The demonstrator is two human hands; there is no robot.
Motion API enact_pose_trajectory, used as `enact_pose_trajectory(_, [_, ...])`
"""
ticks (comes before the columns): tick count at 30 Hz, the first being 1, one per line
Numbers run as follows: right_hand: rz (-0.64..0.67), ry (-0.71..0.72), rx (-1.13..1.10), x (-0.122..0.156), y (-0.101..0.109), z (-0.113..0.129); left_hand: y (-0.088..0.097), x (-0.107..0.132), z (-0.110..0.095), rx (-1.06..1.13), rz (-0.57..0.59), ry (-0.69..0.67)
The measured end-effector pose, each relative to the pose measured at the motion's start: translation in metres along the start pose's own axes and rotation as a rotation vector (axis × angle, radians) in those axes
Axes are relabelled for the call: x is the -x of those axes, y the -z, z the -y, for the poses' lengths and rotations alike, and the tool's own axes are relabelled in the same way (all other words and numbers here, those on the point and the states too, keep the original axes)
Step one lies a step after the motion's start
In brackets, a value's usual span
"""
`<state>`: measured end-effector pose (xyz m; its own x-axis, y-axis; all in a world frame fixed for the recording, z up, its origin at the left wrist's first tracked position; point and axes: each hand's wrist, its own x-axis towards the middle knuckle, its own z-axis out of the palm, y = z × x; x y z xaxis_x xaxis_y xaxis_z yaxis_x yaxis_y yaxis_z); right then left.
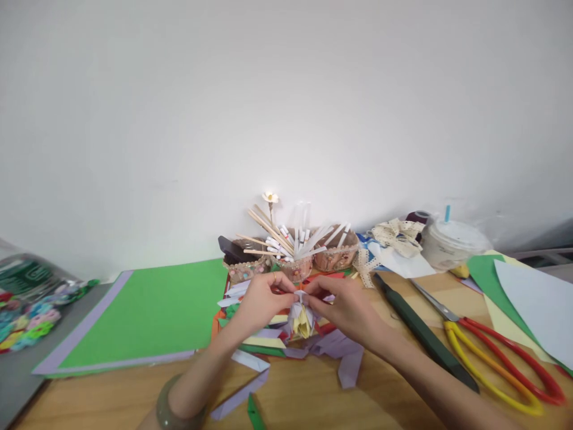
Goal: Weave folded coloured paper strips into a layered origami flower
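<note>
Between my two hands is a folded paper flower point(303, 321), lilac-white outside with yellow paper at its lower end. My left hand point(268, 298) pinches its upper part from the left, thumb and forefinger together. From the right, my right hand point(338, 301) pinches the same top part, so the fingertips of both hands nearly meet. Beneath and around the hands lie folded strips and scraps of coloured paper, among them a purple piece point(351, 361), a pale strip point(242, 400) and a green scrap point(255, 412).
Green and purple sheets point(152, 316) lie to the left. Behind the hands stand pots point(338, 257) of sticks and pens. On the right are scissors point(496, 352), a dark green long tool point(421, 328), lace ribbon point(396, 236), a lidded plastic cup point(454, 242) and white paper point(537, 310).
</note>
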<state>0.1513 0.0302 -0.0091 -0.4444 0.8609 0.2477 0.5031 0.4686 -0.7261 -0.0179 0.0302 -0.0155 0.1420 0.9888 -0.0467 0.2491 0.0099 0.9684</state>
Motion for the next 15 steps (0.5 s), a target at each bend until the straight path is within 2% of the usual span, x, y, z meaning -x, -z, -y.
enact_pose_trajectory(10, [-0.071, -0.024, 0.028, 0.0011, -0.0068, -0.002, -0.0053, 0.0052, 0.0024, -0.029, -0.063, -0.017])
enact_pose_trajectory(15, [-0.07, -0.004, -0.016, -0.0004, -0.0054, -0.0057, -0.0038, 0.0037, 0.002, 0.215, -0.034, -0.004])
